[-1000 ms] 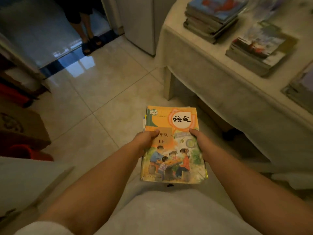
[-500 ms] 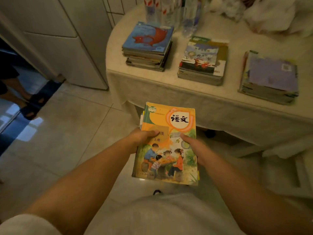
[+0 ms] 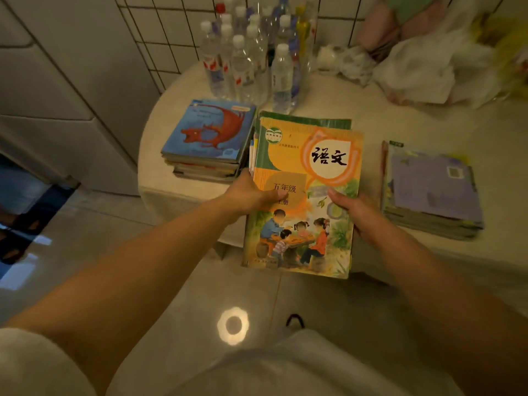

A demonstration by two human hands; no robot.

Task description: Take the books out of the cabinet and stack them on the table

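Head view: orange book stack [image 3: 303,195] between left hand [image 3: 251,195] and right hand [image 3: 354,210].

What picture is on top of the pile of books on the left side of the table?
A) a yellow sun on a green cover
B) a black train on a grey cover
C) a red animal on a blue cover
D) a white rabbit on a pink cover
C: the top book of the left stack has a blue cover with a red animal drawn across it.
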